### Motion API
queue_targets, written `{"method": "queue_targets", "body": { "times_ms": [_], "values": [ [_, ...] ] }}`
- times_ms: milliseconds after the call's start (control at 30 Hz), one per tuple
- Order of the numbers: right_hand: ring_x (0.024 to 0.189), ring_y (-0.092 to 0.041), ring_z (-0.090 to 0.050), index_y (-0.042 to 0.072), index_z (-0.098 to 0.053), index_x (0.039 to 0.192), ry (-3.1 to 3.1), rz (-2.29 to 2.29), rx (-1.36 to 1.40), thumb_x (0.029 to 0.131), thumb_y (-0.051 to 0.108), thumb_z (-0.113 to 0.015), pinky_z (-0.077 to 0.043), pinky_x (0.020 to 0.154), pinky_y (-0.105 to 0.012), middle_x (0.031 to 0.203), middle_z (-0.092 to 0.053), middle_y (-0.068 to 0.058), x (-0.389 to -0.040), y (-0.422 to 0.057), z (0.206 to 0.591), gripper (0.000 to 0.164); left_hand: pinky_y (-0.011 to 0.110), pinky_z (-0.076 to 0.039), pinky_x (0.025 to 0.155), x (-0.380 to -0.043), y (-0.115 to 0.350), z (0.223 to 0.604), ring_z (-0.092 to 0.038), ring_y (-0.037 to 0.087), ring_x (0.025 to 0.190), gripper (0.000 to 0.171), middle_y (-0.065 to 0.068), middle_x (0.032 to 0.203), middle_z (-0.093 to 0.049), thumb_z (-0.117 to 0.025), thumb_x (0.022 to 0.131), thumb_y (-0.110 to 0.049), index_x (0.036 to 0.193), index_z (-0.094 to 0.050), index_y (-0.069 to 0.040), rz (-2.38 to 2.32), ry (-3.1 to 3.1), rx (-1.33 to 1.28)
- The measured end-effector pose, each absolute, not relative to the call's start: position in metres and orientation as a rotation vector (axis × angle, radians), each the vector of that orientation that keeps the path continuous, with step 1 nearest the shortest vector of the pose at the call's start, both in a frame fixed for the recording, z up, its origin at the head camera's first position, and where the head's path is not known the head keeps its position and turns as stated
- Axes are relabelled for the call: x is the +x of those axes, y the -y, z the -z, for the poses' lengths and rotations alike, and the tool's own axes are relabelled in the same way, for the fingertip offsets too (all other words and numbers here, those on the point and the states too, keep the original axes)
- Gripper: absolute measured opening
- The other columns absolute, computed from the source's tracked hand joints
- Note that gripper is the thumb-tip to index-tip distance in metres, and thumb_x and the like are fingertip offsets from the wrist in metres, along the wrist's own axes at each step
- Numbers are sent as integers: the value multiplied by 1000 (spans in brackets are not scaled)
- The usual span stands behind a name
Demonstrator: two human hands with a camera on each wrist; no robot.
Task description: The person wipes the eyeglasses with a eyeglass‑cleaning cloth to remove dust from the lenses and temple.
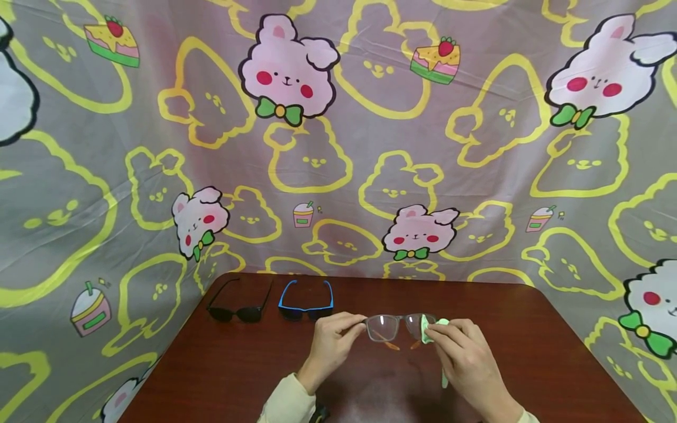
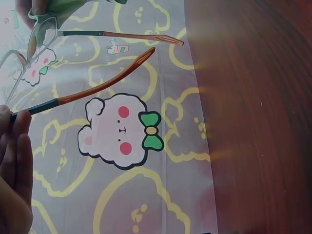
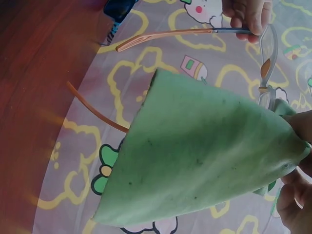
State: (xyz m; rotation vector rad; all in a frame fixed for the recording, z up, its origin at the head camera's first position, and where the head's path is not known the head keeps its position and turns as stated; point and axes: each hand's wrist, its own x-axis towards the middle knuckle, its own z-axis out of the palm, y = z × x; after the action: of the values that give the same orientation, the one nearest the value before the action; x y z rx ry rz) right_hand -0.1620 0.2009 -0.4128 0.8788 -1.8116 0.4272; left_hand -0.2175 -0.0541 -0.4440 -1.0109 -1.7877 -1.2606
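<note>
A pair of eyeglasses [image 1: 383,329] with a clear greyish frame is held up over the table, its temples unfolded. My left hand [image 1: 334,342] pinches it by the hinge corner at the left end. The orange-brown temple tips [image 2: 141,59] point back toward me. At the other lens, my right hand [image 1: 469,359] pinches a light green cleaning cloth [image 3: 195,151] around the lens. The cloth hangs down below those fingers and, in the right wrist view, covers much of one temple. Part of that right lens is hidden behind cloth and fingers.
Black sunglasses [image 1: 235,314] lie at the table's far left. Blue-framed sunglasses [image 1: 305,309] lie beside them, temples unfolded toward the back. A patterned curtain [image 1: 365,135] with cartoon bunnies rises behind and beside the dark red-brown table [image 1: 529,341].
</note>
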Motion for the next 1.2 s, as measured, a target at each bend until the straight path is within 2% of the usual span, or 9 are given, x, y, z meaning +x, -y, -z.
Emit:
{"method": "queue_targets", "body": {
  "times_ms": [333,600,867,1100,1200],
  "values": [
    [79,-23,-54,1,-72,89,1812,-458,928,102,21,-41,-42,70,-23,91,-67,-6,-161,-199,412,40,15,-49,61,-216,52,444,-65,8,70,15,5,80,-69,-72,77,6,90,-72,-1,1274,1779,-995],
    [78,-24,-54,0,-72,88,1783,-449,924,102,20,-41,-42,70,-24,90,-67,-8,-159,-195,410,39,15,-49,59,-198,49,419,-65,13,66,13,12,75,-68,-71,75,11,86,-70,5,1322,1751,-1007],
    [77,-25,-54,-1,-72,87,1757,-421,950,101,16,-41,-43,69,-26,89,-67,-9,-159,-192,404,38,13,-48,59,-193,48,413,-65,15,65,16,10,77,-69,-72,72,13,86,-71,4,1276,1752,-1014],
    [76,-24,-54,-1,-71,87,1767,-404,969,100,13,-41,-42,68,-25,88,-66,-8,-160,-192,405,36,13,-48,60,-211,47,441,-65,8,72,15,5,83,-70,-73,78,2,92,-73,-1,1208,1754,-1057],
    [76,-24,-54,-1,-71,88,1789,-407,970,101,14,-42,-42,68,-25,89,-66,-8,-160,-191,406,36,13,-49,63,-210,46,440,-65,7,74,15,3,85,-70,-73,79,-1,94,-73,-3,1167,1742,-1085]
  ]
}}
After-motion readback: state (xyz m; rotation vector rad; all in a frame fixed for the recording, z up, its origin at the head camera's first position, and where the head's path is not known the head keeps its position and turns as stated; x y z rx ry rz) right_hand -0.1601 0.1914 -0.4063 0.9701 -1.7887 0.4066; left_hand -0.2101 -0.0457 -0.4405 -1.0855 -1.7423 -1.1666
